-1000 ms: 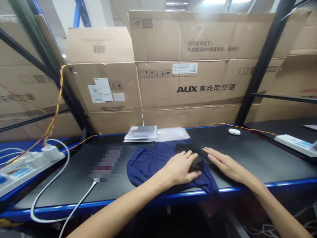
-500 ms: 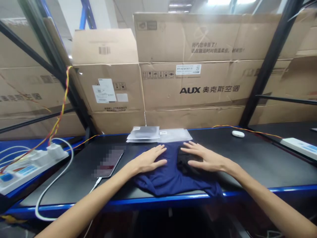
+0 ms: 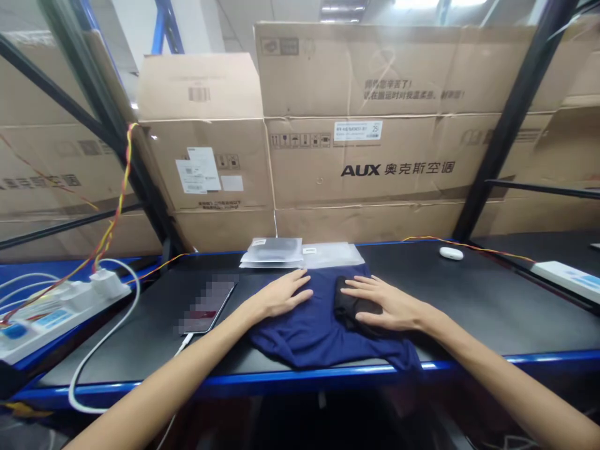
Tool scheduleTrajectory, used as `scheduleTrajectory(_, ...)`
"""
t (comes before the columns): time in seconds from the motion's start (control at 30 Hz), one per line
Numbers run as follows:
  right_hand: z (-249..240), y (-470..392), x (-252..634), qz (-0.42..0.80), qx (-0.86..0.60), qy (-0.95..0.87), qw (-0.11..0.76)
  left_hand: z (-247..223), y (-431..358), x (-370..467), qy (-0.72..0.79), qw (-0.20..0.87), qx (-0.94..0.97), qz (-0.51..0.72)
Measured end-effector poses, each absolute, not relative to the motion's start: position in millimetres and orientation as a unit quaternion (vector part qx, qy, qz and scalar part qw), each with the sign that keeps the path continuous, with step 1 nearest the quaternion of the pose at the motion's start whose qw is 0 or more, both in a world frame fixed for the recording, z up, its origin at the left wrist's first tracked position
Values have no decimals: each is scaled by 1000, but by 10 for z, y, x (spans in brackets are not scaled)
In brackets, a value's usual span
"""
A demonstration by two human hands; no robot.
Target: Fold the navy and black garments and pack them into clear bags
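A dark blue cloth [image 3: 323,340], wrinkled, lies on the black table top, and one corner droops over the front edge. My left hand [image 3: 284,295] rests palm down on its left part, fingers spread. On the cloth's right part sits a folded black fabric bundle [image 3: 345,306]. Lying over that bundle is my right hand [image 3: 387,303], fingers apart and stretched to the left. Neither hand grips anything. Right behind the cloth are frosted plastic packs [image 3: 274,253], some stacked, and a flat frosted bag [image 3: 330,255].
A phone [image 3: 210,309] on a white cable lies left of my arm. A white power strip [image 3: 60,306] with plugs stands far left, another power strip [image 3: 569,278] far right. A small white case [image 3: 450,254] is at the back right. Cardboard boxes [image 3: 375,187] wall the rear.
My right hand has shifted slightly right and down over the black bundle, uncovering the cloth's far corner. My left hand has slid slightly left on the blue cloth.
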State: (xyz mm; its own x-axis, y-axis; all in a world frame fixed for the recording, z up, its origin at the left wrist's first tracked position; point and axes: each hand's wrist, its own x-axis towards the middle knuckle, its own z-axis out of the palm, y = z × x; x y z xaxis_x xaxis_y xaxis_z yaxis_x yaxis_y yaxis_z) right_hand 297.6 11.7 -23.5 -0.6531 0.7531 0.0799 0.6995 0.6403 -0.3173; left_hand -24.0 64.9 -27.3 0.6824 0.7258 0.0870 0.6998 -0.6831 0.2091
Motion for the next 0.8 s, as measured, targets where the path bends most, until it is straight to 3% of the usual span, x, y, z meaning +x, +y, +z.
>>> scheduleTrajectory(0.37, -268, 125, 2995, 144, -391, -896, 149, -345, 992, -47, 383, 27, 916, 119)
scheduleTrajectory(0.8, -230, 153, 3043, 190, -396, -890, 122, -113, 724, 176, 281, -101, 940, 167)
